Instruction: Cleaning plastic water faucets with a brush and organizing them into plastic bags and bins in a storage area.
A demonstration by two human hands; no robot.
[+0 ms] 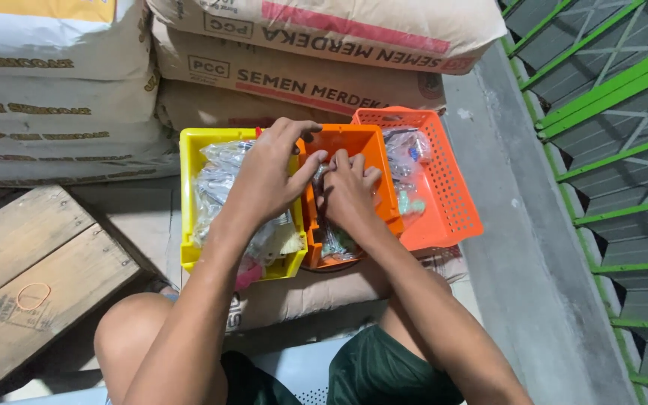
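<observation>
Three plastic bins sit side by side on a brown sack in front of me. My left hand (268,174) lies over the yellow bin (186,196), which is full of small clear plastic packets (215,180), and its thumb reaches the orange bin (373,150). My right hand (348,191) is inside the orange bin with its fingers curled down among clear packets (333,241). What the fingers grip is hidden. Both hands nearly touch at the orange bin's rim.
An orange perforated basket (451,196) with a few clear packets stands to the right. Stacked brown and white sacks (301,52) rise behind the bins. A wooden crate (31,262) bearing a rubber band (33,295) is at left. A concrete ledge (526,247) and green railing (616,157) run along the right.
</observation>
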